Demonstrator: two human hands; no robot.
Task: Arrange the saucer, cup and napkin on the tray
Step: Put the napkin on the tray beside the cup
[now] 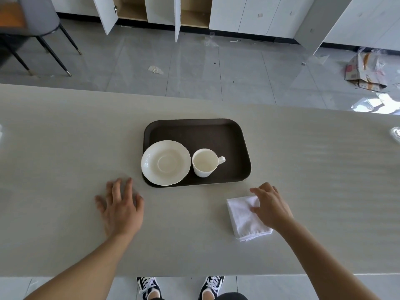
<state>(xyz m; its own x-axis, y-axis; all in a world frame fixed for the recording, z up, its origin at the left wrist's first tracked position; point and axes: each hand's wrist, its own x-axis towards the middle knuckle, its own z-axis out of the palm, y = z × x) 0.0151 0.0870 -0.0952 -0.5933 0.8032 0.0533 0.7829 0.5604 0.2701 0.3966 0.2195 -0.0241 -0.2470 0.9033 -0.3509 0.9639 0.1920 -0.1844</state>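
Note:
A dark brown tray (216, 131) lies in the middle of the table. A white saucer (165, 163) rests on its front left part, its edge reaching over the tray's rim. Beside it on the tray stands a white cup (204, 163), upright, handle pointing right. A folded white napkin (244, 219) lies on the table in front of the tray's right corner. My right hand (271, 205) rests on the napkin's right side, fingers spread over it. My left hand (121, 204) lies flat on the table, fingers apart, left of the tray and holding nothing.
The pale grey table (65, 137) spans the whole view. A clear plastic object (396, 135) sits at its far right edge. Beyond it are a tiled floor, a chair (39, 18), open cabinets and cardboard scraps (363, 72).

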